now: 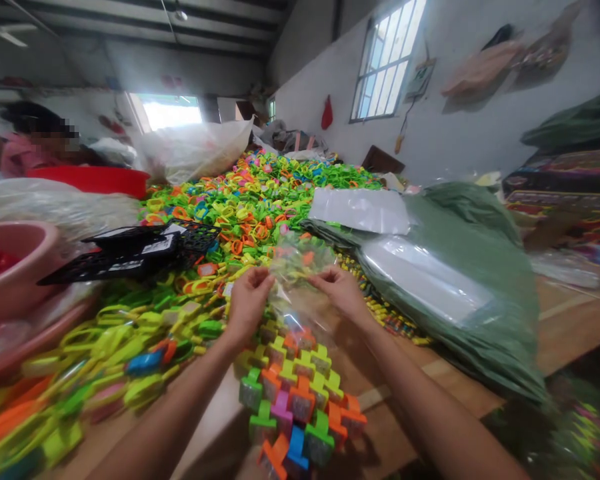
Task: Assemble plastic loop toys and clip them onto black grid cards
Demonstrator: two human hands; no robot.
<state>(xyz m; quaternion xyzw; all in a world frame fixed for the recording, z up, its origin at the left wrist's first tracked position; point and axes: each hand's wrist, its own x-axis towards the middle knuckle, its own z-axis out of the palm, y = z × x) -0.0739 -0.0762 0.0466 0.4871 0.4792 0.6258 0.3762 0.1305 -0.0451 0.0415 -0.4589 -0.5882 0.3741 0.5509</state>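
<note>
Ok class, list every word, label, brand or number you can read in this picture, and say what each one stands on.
No word, brand or number here can be read.
White labels on the black plastic racks: too small and blurred to read.
Wall card by the window: too small to read.
Clear plastic bag: nothing readable.

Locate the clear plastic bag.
The clear plastic bag sits centre frame in the head view, pinched by the left hand and right hand, above the stack of coloured plastic pieces, left of the green sack.
</note>
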